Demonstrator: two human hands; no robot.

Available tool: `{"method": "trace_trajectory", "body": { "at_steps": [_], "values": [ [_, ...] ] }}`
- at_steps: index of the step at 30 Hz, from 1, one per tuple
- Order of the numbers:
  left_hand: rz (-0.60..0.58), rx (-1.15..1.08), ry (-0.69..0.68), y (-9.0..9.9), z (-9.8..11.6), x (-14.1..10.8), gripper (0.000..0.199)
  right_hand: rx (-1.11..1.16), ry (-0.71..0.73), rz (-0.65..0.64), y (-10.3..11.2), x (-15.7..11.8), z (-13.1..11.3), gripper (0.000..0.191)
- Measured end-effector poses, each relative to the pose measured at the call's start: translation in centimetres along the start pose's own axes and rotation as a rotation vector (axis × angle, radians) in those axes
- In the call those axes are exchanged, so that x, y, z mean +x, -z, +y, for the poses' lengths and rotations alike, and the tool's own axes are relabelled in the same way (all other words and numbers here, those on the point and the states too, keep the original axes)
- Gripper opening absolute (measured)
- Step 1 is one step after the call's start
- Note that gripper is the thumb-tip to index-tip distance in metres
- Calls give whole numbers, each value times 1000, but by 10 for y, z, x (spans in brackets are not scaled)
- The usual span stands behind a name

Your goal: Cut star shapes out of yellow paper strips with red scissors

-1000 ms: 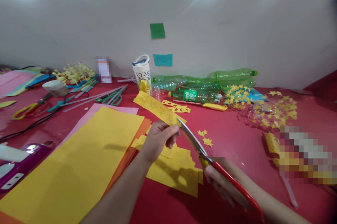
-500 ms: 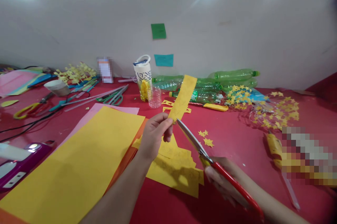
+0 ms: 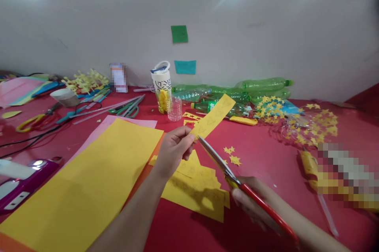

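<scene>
My left hand [image 3: 177, 147] pinches the lower end of a yellow paper strip [image 3: 215, 117], which has faint star outlines drawn on it and slants up to the right. Red-handled scissors [image 3: 223, 167] are gripped in my right hand [image 3: 251, 200], their blade tips at the strip's lower edge beside my left fingers. Below my hands lie yellow paper pieces [image 3: 195, 193], some with pencil marks. A few cut yellow stars [image 3: 235, 160] rest on the red table just beyond the scissors.
A large yellow sheet [image 3: 89, 181] lies over orange and pink paper on the left. Green plastic bottles [image 3: 263, 84], a patterned cup [image 3: 161, 80] and a yellow comb [image 3: 243, 120] are at the back. On the right lies a yellow glue gun [image 3: 308, 164], near clustered stars [image 3: 316, 124].
The paper strip has tilted further to the right, its far end now lower, with the drawn outlines showing more. My hands and the scissors have barely moved.
</scene>
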State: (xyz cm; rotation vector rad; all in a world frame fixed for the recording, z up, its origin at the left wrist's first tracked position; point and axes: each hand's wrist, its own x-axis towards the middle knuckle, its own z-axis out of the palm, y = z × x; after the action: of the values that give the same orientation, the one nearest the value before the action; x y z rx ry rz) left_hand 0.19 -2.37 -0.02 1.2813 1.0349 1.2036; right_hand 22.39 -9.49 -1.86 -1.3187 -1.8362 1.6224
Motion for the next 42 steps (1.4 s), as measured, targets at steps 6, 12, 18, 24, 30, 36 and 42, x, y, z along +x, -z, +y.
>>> {"method": "trace_trajectory", "body": {
  "at_steps": [6,12,18,24,30,36,42],
  "values": [
    [-38,-79,13,-2,-1,-1,23,-7,-4,30,-1,2,0,57],
    [-94,-99,54,-3,-3,-2,24,-48,23,81,-1,2,6,54],
    [-61,-126,15,-3,-3,-1,24,-47,14,67,-1,2,2,54],
    [-57,-86,0,-2,-4,-1,23,-67,60,37,0,0,-2,55],
    [-60,-82,-7,-2,-6,0,23,-58,76,21,1,0,-3,53],
    [-76,-109,9,-1,-6,1,24,-40,52,30,1,0,-3,49],
    [-81,-120,20,1,-6,2,23,-24,30,13,1,1,-1,47]
  ]
}}
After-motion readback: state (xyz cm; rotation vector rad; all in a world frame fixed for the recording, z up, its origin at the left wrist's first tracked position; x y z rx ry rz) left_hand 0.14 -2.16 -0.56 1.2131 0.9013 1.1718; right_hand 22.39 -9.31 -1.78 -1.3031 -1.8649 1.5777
